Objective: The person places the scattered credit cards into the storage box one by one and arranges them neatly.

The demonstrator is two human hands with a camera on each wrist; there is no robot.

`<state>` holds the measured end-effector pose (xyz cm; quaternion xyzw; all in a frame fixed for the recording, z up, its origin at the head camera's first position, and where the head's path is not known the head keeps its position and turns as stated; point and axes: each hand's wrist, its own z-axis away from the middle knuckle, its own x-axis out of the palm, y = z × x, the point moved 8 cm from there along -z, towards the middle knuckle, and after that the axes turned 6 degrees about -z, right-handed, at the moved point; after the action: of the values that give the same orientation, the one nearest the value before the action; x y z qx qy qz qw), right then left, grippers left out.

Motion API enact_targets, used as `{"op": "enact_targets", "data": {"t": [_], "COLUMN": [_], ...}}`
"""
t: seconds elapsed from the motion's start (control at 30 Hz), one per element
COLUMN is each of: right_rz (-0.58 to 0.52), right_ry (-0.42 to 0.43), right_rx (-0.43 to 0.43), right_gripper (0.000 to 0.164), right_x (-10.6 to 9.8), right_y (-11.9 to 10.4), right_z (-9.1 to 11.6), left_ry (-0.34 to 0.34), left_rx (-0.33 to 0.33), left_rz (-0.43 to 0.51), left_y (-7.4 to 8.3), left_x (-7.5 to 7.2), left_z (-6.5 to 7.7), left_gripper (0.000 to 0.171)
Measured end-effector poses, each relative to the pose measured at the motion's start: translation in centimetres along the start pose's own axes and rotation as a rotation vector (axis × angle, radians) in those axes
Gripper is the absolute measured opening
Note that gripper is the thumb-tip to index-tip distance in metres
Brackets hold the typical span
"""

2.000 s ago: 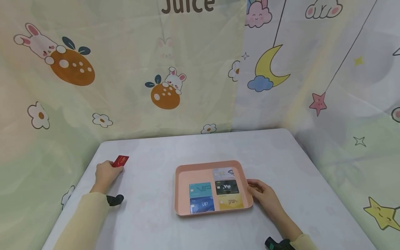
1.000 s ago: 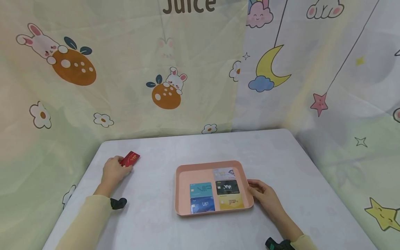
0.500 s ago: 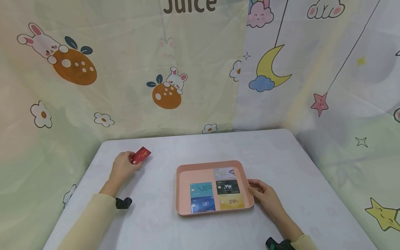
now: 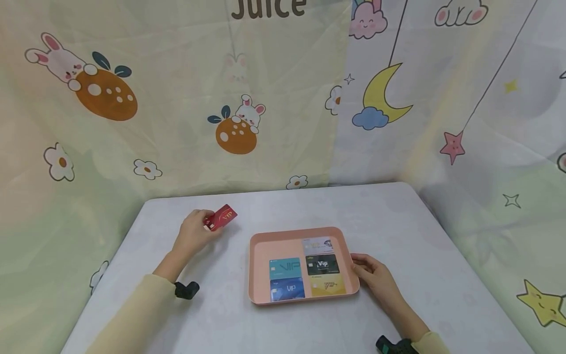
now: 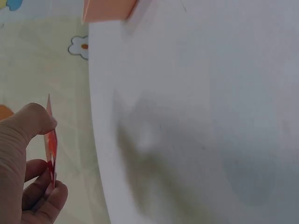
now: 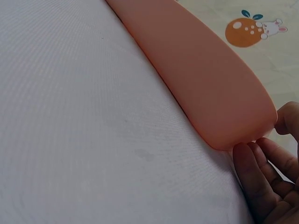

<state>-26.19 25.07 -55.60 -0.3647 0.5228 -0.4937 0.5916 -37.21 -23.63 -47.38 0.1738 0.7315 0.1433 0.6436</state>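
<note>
My left hand (image 4: 193,237) pinches a red VIP card (image 4: 224,216) by its near end, above the table to the left of the pink tray (image 4: 261,251). In the left wrist view the card (image 5: 52,148) appears almost edge-on between thumb and fingers. My right hand (image 4: 377,276) holds the tray by its right edge; the right wrist view has thumb and fingertips around the rim. Inside the tray lie a teal VIP card (image 4: 284,269), a blue VIP card (image 4: 286,289), a silvery card (image 4: 317,245), a black Vip card (image 4: 322,264) and a gold card (image 4: 327,285).
The tray rests on a white table (image 4: 212,314). Printed curtains (image 4: 177,88) hang behind and beside it. A dark wrist device (image 4: 186,290) sits on the left wrist, another (image 4: 394,345) on the right.
Holding the red card, my left hand has travelled rightward and slightly farther away from the table's left side. The right hand and the tray have stayed in place.
</note>
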Motion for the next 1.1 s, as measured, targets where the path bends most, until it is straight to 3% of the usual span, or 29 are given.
{"op": "enact_targets", "data": {"t": [0.3, 0.77, 1.1], "right_rz": [0.002, 0.007, 0.022], "right_ry": [0.005, -0.007, -0.007], "right_rx": [0.002, -0.018, -0.016], "right_gripper": [0.044, 0.045, 0.045], "right_x": [-0.1, -0.1, -0.1], "right_y": [0.3, 0.6, 0.4], "right_z": [-0.4, -0.5, -0.4], "left_ry": [0.03, -0.023, -0.066], "left_rx": [0.16, 0.245, 0.333], "left_rz": [0.032, 0.056, 0.015], "left_y": [4.8, 10.0, 12.3], "left_x": [0.6, 1.5, 3.6], "left_z": [1.0, 2.5, 3.0], "left_gripper": [0.056, 0.052, 0.039]}}
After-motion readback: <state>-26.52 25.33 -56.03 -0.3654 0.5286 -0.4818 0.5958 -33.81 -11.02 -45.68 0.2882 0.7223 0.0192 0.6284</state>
